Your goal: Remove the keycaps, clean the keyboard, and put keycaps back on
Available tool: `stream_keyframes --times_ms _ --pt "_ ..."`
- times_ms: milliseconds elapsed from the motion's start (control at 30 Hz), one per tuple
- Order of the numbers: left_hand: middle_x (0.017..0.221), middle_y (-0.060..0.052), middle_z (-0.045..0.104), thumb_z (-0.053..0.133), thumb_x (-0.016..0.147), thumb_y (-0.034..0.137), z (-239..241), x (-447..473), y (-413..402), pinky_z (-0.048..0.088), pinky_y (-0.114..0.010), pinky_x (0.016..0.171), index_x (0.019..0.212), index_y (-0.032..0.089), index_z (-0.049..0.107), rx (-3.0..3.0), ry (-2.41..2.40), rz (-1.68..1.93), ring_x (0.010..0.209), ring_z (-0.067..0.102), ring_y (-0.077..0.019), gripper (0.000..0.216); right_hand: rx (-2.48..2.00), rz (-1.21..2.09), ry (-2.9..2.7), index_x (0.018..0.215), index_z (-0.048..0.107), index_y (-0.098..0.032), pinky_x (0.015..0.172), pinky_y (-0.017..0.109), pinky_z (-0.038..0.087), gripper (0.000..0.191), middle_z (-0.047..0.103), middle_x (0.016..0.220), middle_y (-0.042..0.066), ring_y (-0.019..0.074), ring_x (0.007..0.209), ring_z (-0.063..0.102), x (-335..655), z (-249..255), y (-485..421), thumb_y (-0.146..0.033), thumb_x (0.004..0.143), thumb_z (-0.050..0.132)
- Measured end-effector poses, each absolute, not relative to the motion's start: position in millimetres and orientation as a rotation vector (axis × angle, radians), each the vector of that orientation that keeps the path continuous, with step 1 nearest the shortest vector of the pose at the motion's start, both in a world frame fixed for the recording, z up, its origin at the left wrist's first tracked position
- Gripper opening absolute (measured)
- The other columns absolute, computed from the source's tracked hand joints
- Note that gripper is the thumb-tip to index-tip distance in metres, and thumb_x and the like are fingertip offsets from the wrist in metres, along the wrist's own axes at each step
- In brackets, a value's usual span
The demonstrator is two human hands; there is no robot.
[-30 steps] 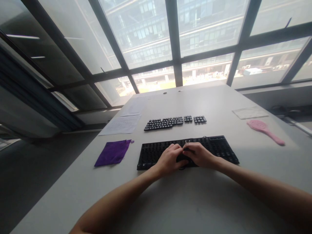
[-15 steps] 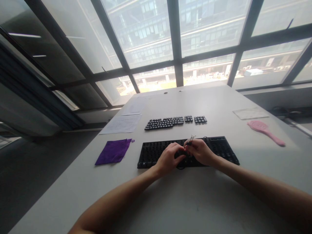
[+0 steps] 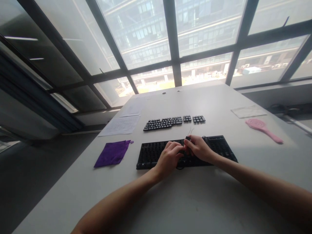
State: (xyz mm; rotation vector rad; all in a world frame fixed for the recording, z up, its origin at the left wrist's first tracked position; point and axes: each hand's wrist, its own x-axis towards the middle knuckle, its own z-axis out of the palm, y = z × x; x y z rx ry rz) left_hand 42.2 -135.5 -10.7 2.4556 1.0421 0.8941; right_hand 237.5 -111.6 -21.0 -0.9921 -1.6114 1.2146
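Observation:
A black keyboard lies across the desk in front of me, many of its keycaps off. My right hand is closed over its middle on a wire keycap puller, whose thin wire prongs point up and away from me. Against it, fingertip to fingertip, my left hand is curled in a pinch; what it holds, if anything, is hidden. Behind the keyboard, loose black keycaps are laid out in key order, with two smaller groups of keycaps at their right end.
A purple drawstring pouch lies left of the keyboard, with paper sheets behind it. On the right are a pink hairbrush and a flat pale packet. Windows stand beyond the white desk.
The puller has turned in my right hand, so its wires stand out more clearly. My left thumb has tucked in under the fingers. The view has shifted slightly.

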Motion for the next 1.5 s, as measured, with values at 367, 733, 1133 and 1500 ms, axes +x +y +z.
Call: stream_keyframes --times_ms 367,733,1133,1500 --pt "0.096 -0.003 0.069 0.067 0.087 0.022 9 32 -98 0.049 -0.028 0.072 0.102 0.021 0.067 2.241 1.205 0.977 0.082 0.061 -0.0158 0.015 -1.0 1.136 -1.5 0.075 0.056 -0.018 0.047 0.024 0.045 0.037 0.065 0.061 0.002 0.0138 0.05 0.059 236 -22 -109 -0.049 0.095 0.053" --pt "0.09 -0.004 0.074 0.075 0.079 0.024 -13 21 2 0.048 -0.035 0.09 0.085 0.023 0.078 2.532 1.508 0.619 0.091 0.064 -0.022 0.007 -1.02 1.172 -1.432 0.072 0.055 -0.019 0.044 0.024 0.043 0.042 0.065 0.06 0.002 0.0136 0.048 0.058 235 -24 -106 -0.056 0.092 0.055" --pt "0.089 -0.005 0.075 0.073 0.082 0.024 -13 34 24 0.048 -0.037 0.088 0.089 0.023 0.08 2.602 1.599 0.587 0.094 0.06 -0.0249 0.01 -0.994 1.175 -1.429 0.07 0.056 -0.019 0.046 0.025 0.043 0.042 0.064 0.059 0.001 0.0135 0.048 0.057 237 -26 -105 -0.055 0.092 0.056" --pt "0.095 -0.007 0.07 0.072 0.084 0.023 -11 36 32 0.045 -0.037 0.092 0.088 0.022 0.079 2.692 1.595 0.574 0.1 0.057 -0.0257 0.008 -0.988 1.18 -1.43 0.07 0.055 -0.019 0.047 0.025 0.042 0.041 0.062 0.057 0.001 0.0132 0.048 0.057 237 -24 -106 -0.053 0.093 0.056"
